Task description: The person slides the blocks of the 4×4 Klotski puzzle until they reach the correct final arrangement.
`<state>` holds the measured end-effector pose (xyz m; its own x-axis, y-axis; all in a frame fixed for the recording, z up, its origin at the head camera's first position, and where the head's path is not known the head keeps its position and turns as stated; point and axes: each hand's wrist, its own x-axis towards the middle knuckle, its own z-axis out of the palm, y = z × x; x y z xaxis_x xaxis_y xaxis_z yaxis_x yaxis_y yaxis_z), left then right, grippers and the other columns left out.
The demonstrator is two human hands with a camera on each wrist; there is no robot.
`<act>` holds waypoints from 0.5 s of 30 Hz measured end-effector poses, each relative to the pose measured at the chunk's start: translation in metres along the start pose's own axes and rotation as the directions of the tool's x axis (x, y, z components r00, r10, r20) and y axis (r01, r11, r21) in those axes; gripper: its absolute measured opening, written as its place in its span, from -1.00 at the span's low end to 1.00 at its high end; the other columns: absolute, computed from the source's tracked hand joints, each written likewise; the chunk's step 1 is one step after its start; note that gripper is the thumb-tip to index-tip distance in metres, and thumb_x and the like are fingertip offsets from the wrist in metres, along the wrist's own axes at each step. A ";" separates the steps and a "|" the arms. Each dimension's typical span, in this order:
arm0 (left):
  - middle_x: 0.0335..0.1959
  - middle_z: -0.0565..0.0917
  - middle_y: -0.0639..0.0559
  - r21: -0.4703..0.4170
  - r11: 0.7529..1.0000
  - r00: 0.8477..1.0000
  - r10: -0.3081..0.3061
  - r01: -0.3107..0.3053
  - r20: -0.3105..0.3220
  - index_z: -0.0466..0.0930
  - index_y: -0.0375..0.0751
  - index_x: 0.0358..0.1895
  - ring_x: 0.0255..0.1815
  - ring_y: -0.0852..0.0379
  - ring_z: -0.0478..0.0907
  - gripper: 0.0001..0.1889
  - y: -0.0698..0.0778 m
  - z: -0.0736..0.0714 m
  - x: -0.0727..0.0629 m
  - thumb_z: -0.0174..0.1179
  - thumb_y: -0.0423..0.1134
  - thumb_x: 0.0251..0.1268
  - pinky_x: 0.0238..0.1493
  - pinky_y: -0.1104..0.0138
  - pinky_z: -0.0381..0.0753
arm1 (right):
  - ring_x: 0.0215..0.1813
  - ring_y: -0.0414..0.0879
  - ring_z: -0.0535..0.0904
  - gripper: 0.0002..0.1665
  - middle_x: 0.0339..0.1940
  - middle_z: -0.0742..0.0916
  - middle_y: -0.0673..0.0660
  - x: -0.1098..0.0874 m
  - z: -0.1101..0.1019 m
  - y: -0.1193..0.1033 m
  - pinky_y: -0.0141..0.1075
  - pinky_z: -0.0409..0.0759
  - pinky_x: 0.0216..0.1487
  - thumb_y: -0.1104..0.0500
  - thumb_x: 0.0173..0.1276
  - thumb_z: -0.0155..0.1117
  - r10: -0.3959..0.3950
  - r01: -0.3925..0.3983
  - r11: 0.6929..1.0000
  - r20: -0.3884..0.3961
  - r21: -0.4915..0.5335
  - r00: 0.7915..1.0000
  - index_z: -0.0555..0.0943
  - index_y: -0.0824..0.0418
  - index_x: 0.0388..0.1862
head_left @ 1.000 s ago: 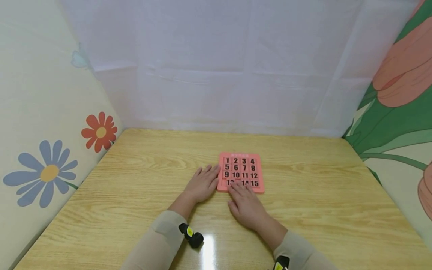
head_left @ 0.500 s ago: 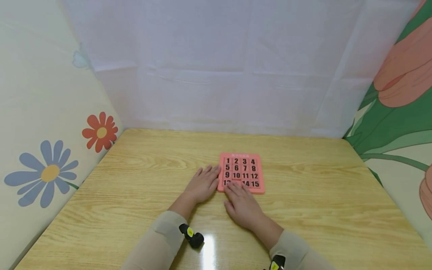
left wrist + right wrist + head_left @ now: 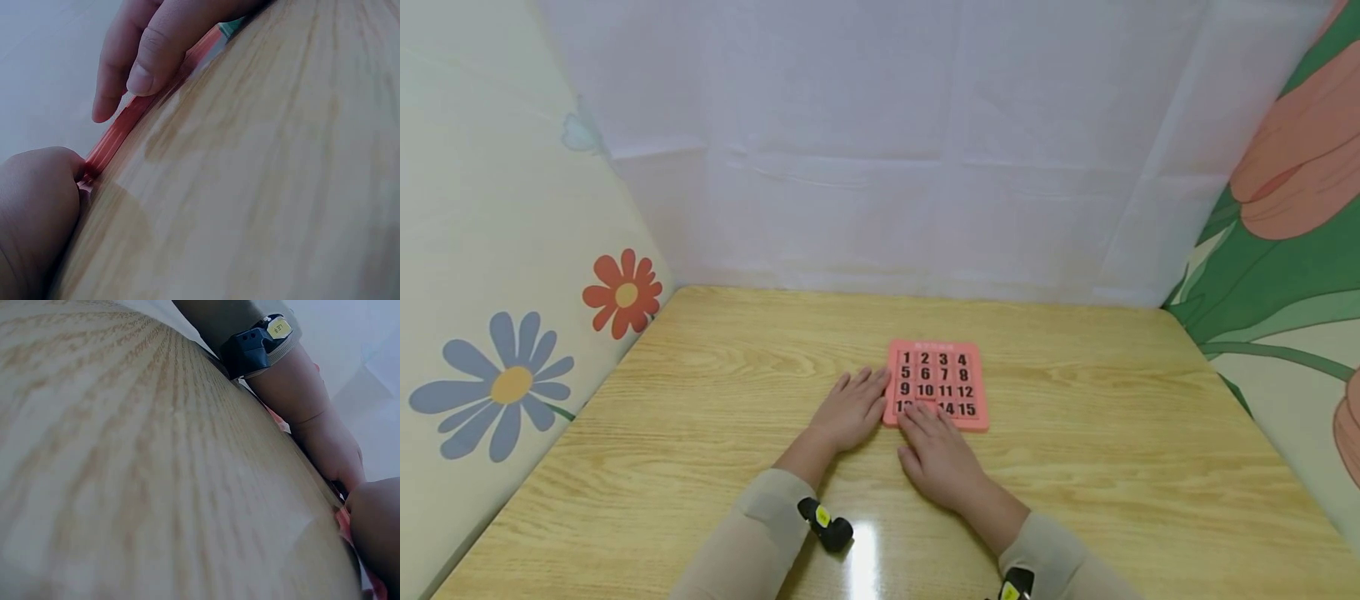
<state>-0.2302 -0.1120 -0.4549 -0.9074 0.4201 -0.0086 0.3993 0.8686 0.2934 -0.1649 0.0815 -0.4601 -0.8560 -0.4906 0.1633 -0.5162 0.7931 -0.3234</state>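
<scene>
A pink number slide puzzle lies flat on the table. Its tiles read 1 to 12 in order over three rows, with 14 and 15 at the lower right and a partly covered tile at the lower left. My left hand rests against the puzzle's left edge, fingers extended. The fingers of my right hand lie straight over the bottom row, left of 14, and hide part of it. In the left wrist view, the right hand reaches down onto the pink frame, while the left hand touches its near corner.
The wood-grain table extends around the puzzle on all sides. A white cloth hangs behind it. Flower-printed panels stand at the left and right. A small black camera is strapped on the left sleeve.
My right hand has shifted slightly left along the bottom row, then stayed still. More of tile 14 shows and the tile at the lower left is more covered. The left hand has held its place.
</scene>
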 end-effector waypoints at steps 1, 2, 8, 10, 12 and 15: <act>0.58 0.14 0.00 0.001 1.000 1.000 -0.001 0.001 0.000 0.08 -0.14 0.55 0.62 -0.07 -0.03 -0.44 0.000 0.000 0.000 -0.29 -0.04 0.60 0.63 -0.02 -0.14 | 0.57 0.08 0.20 -0.39 0.51 0.39 0.16 0.000 0.000 0.000 0.04 0.05 0.61 -0.02 0.52 -0.03 0.001 -0.001 1.000 0.001 0.001 1.000 0.38 0.22 0.44; 0.58 0.14 0.00 0.004 1.000 1.000 -0.001 0.001 0.001 0.08 -0.14 0.55 0.62 -0.07 -0.03 -0.44 0.000 0.000 0.000 -0.30 -0.04 0.60 0.63 -0.02 -0.14 | 0.57 0.08 0.19 -0.39 0.52 0.38 0.16 0.000 0.000 0.000 0.04 0.04 0.61 -0.02 0.52 -0.03 0.004 -0.004 1.000 0.001 0.003 1.000 0.37 0.21 0.45; 0.58 0.13 0.00 0.005 1.000 1.000 -0.001 0.001 0.006 0.07 -0.14 0.56 0.62 -0.08 -0.03 -0.43 0.000 0.000 -0.001 -0.30 -0.04 0.60 0.63 -0.02 -0.15 | 0.58 0.09 0.17 -0.38 0.53 0.37 0.14 -0.002 -0.004 -0.001 0.04 0.05 0.60 -0.02 0.51 -0.02 0.017 -0.017 1.000 0.002 0.013 1.000 0.36 0.21 0.45; 0.59 0.13 0.00 0.004 1.000 1.000 0.000 0.000 0.007 0.07 -0.13 0.56 0.62 -0.08 -0.03 -0.43 0.000 -0.001 -0.001 -0.30 -0.04 0.60 0.63 -0.01 -0.15 | 0.58 0.09 0.17 -0.38 0.53 0.37 0.14 -0.003 -0.005 -0.001 0.05 0.05 0.60 -0.02 0.51 -0.02 0.019 -0.019 1.000 0.004 0.016 1.000 0.36 0.21 0.46; 0.59 0.12 0.00 0.004 1.000 1.000 0.000 0.000 0.008 0.06 -0.13 0.56 0.62 -0.08 -0.03 -0.43 0.000 -0.001 -0.001 -0.30 -0.03 0.60 0.63 -0.02 -0.16 | 0.58 0.10 0.17 -0.38 0.53 0.37 0.14 -0.003 -0.006 -0.001 0.06 0.05 0.60 -0.02 0.51 -0.02 0.021 -0.021 1.000 0.003 0.020 1.000 0.36 0.21 0.46; 0.58 0.13 0.00 0.005 1.000 1.000 0.003 -0.003 0.003 0.07 -0.14 0.56 0.62 -0.08 -0.03 -0.43 0.000 -0.001 -0.001 -0.30 -0.04 0.60 0.63 -0.02 -0.15 | 0.58 0.10 0.19 -0.38 0.52 0.38 0.15 -0.004 -0.006 0.001 0.07 0.05 0.60 -0.02 0.51 -0.02 0.023 -0.023 1.000 -0.004 0.019 1.000 0.36 0.22 0.45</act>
<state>-0.2297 -0.1123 -0.4541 -0.9058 0.4236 -0.0103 0.4029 0.8685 0.2889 -0.1624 0.0865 -0.4555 -0.8679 -0.4704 0.1598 -0.4956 0.7973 -0.3446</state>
